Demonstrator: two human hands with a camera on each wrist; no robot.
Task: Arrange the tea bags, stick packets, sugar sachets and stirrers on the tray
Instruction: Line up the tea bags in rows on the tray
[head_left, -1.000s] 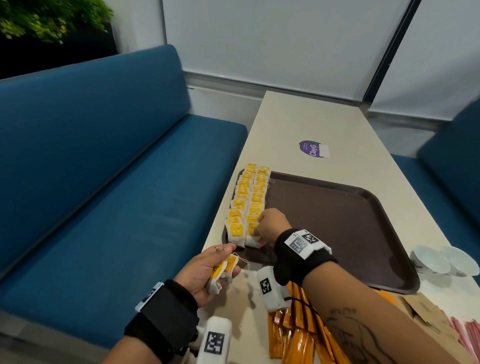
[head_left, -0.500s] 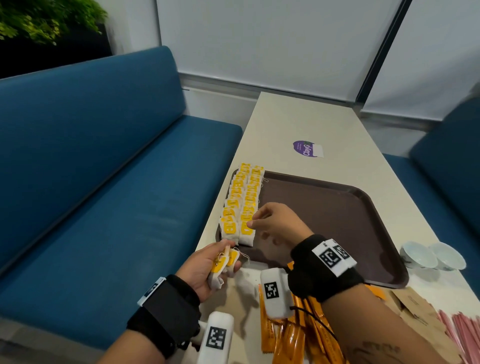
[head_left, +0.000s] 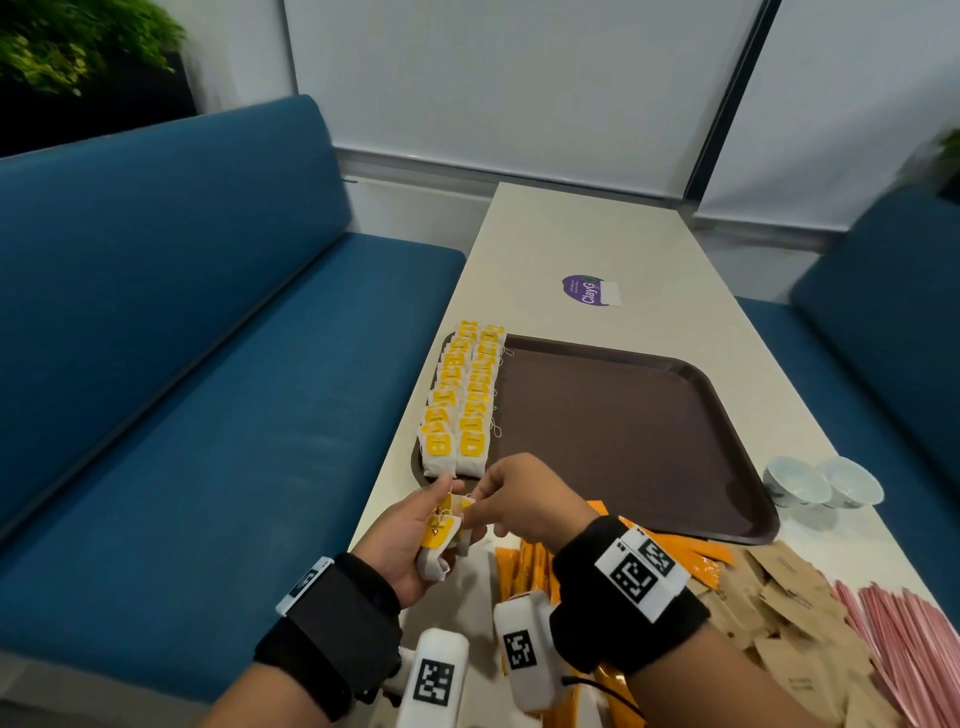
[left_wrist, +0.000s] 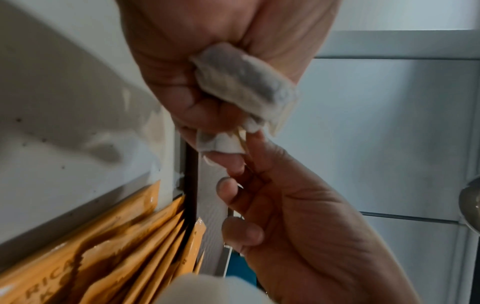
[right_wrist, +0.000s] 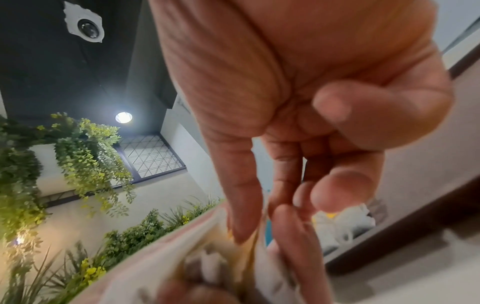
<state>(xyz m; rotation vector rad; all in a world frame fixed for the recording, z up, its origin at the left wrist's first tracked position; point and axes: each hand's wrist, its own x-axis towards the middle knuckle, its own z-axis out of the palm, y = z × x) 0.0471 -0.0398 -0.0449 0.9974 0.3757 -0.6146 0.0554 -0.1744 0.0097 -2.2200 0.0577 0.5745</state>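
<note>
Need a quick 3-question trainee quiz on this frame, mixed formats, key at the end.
1. True or false: the stick packets already lie on the tray.
2. Multiple choice: the left hand holds A) stirrers B) tea bags C) a sugar sachet.
3. Fill in: the tea bags on the tray stand in ___ rows along its left edge.

Key
1. False: they lie on the table, near the tray's front edge.
2. B: the left hand grips a few tea bags, and the right hand reaches in to pinch at them.
3. Two.
</note>
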